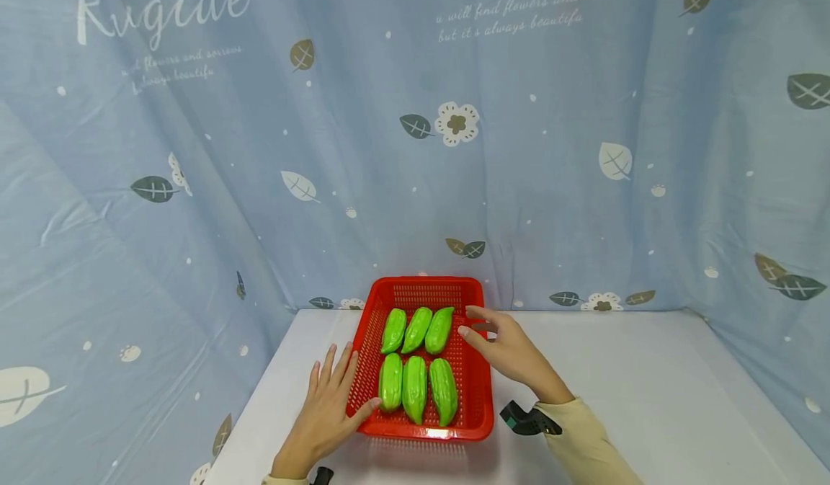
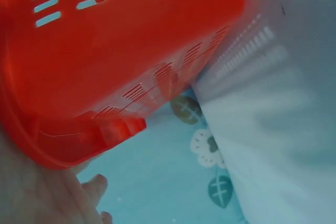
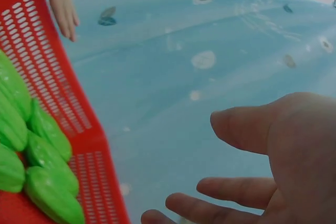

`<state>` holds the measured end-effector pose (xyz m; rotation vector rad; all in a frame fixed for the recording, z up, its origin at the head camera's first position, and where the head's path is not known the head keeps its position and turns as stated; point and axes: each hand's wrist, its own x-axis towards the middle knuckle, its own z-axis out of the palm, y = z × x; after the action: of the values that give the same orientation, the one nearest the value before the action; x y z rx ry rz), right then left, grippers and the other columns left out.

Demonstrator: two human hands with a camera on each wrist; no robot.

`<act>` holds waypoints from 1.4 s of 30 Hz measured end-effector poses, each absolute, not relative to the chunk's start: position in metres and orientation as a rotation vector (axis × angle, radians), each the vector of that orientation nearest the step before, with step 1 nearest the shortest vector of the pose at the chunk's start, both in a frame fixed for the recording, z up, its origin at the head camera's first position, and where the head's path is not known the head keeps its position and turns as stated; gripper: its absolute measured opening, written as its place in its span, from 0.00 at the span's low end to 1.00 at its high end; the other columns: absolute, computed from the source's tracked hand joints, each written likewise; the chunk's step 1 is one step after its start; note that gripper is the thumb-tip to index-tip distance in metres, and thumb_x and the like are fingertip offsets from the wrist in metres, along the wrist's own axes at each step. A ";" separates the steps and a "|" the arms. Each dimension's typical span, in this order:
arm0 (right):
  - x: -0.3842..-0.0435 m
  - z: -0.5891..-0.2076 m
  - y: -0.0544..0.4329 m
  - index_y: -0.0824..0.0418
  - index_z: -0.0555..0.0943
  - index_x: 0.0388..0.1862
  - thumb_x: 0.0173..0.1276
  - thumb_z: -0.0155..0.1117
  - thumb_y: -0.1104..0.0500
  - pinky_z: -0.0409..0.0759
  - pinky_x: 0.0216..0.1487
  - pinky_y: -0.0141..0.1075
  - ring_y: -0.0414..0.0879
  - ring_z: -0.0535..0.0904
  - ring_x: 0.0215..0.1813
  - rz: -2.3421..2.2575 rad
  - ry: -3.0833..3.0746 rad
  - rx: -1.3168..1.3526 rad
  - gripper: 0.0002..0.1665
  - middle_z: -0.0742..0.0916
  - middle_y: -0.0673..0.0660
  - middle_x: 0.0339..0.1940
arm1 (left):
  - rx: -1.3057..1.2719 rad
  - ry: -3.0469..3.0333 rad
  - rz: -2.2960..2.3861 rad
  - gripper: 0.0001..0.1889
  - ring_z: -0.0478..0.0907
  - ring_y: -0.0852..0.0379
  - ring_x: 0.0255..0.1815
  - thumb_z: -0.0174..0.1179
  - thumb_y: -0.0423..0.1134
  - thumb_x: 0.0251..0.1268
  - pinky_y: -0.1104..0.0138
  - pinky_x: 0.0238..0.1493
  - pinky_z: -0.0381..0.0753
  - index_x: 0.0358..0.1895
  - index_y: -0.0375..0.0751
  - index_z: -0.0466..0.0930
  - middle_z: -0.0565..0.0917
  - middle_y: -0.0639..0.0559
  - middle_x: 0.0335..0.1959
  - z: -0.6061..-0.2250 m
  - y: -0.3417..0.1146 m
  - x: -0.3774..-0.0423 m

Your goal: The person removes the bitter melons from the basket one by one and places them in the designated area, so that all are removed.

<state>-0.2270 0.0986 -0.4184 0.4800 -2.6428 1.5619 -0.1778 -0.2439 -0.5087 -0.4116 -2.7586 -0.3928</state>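
Observation:
A red plastic basket [image 1: 475, 398] with slotted walls holds several glossy, bright green, ridged gourd-like vegetables [image 1: 415, 391], laid in two rows. Their slim tips and lengthwise ridges show in the head view, and part of the pile of green vegetables [image 3: 44, 156] appears in the right wrist view. My left hand [image 1: 327, 409] lies along the basket's left rim, fingers spread and straight, thumb over the near left corner. On the other side, my right hand [image 1: 509, 348] hovers at the right rim, fingers loosely bent and thumb apart, nothing between them.
The basket stands on a white table [image 1: 616, 384], close to its back edge. Behind and to the left hangs a blue curtain [image 1: 363, 146] printed with leaves and flowers. A dark wrist strap [image 1: 530, 420] sits on the right sleeve.

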 end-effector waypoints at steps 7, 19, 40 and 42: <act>-0.233 -0.433 0.077 0.67 0.77 0.70 0.73 0.68 0.53 0.88 0.56 0.52 0.59 0.85 0.60 1.551 -2.695 0.447 0.31 0.85 0.64 0.66 | -0.401 -2.773 -0.369 0.52 0.55 0.34 0.84 0.59 0.69 0.65 0.35 0.77 0.58 0.79 0.33 0.61 0.59 0.39 0.84 -0.513 -0.247 -0.177; -0.244 -0.451 0.061 0.72 0.77 0.67 0.70 0.71 0.53 0.90 0.45 0.45 0.53 0.89 0.50 1.540 -2.801 0.422 0.34 0.86 0.67 0.63 | -0.423 -2.810 -0.369 0.53 0.58 0.39 0.84 0.59 0.71 0.64 0.43 0.79 0.64 0.78 0.29 0.62 0.63 0.35 0.81 -0.512 -0.246 -0.178; -0.255 -0.472 0.041 0.73 0.83 0.52 0.67 0.73 0.55 0.86 0.42 0.48 0.56 0.86 0.43 1.251 -2.994 0.499 0.24 0.89 0.66 0.43 | -0.376 -2.815 -0.414 0.54 0.57 0.39 0.84 0.59 0.72 0.62 0.42 0.80 0.63 0.78 0.30 0.62 0.62 0.36 0.82 -0.516 -0.247 -0.178; -0.255 -0.473 0.039 0.71 0.83 0.45 0.66 0.74 0.57 0.81 0.33 0.41 0.49 0.81 0.33 1.208 -3.010 0.516 0.18 0.86 0.59 0.32 | -0.379 -2.814 -0.418 0.54 0.57 0.39 0.84 0.59 0.72 0.62 0.42 0.80 0.63 0.78 0.30 0.63 0.63 0.36 0.82 -0.517 -0.247 -0.178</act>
<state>-0.2547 0.0389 -0.4730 0.5163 -3.0100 1.2083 -0.1781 -0.2469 -0.5167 -0.3786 -2.8144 -0.4176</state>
